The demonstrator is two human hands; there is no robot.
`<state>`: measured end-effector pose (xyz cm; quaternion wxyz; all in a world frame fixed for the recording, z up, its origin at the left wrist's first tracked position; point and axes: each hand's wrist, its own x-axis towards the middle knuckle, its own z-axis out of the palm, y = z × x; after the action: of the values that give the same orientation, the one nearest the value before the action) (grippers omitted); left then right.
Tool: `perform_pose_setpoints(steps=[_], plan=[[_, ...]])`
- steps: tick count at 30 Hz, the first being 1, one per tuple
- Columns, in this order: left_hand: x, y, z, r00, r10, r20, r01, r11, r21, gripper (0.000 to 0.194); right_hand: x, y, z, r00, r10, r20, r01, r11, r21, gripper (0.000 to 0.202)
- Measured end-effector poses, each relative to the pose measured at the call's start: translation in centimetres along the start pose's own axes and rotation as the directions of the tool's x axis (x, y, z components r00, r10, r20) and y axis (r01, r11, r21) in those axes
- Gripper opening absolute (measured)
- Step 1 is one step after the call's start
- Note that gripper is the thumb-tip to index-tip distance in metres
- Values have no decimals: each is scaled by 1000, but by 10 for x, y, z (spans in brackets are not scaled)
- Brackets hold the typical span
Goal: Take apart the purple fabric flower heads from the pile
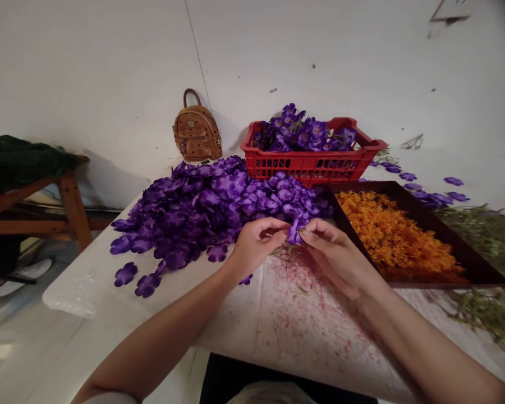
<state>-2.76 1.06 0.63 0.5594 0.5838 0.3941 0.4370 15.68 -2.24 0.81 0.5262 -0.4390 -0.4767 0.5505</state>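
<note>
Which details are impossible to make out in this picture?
Head view:
Purple flower: partly covered by the left hand and right hand.
Floor of red crate: hidden by its front wall and blooms.
Green stems: cut off by right edge.
Wall mark: too small to identify.

1. My left hand (256, 244) and right hand (336, 255), near the frame's centre, are bare.
2. My left forearm (172, 328) and right forearm (429, 334) are bare too, slim at the wrists.
3. A pale greyish sleeve edge (111, 399) shows at the lower left.
4. At bottom centre, my greyish-beige top (273, 394) curves against black clothing (225, 379).
</note>
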Motion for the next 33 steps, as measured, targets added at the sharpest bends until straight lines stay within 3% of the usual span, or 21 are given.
perform_pose_setpoints(steps=[5,8,14,19,22,27,30,33], plan=[[-6,1,5,992,125,-36,-116,975,187,8,-2,1,3,999,27,18,-28,999,41,42],[-8,-1,5,993,112,-24,-105,974,199,9,-3,2,3,999,34,27,-35,998,45,40],[-5,-5,3,998,65,-26,-62,993,105,11,-4,-1,3,997,55,55,-58,997,42,43],[-2,-8,5,1000,-25,-11,23,992,-121,25,-4,-3,6,997,-5,-73,3,999,-33,36],[-1,-11,7,998,-61,4,60,974,-219,29,-4,-4,5,999,-49,-21,48,998,-28,30],[1,-10,8,995,-100,24,103,950,-296,27,-3,-6,1,973,-231,-4,223,943,-247,23],[2,-7,9,994,-111,1,107,955,-276,26,-4,-7,2,982,-169,82,186,928,-324,24],[2,-3,9,993,-114,-13,110,979,-171,25,-5,-6,8,989,-126,77,147,887,-437,30]])
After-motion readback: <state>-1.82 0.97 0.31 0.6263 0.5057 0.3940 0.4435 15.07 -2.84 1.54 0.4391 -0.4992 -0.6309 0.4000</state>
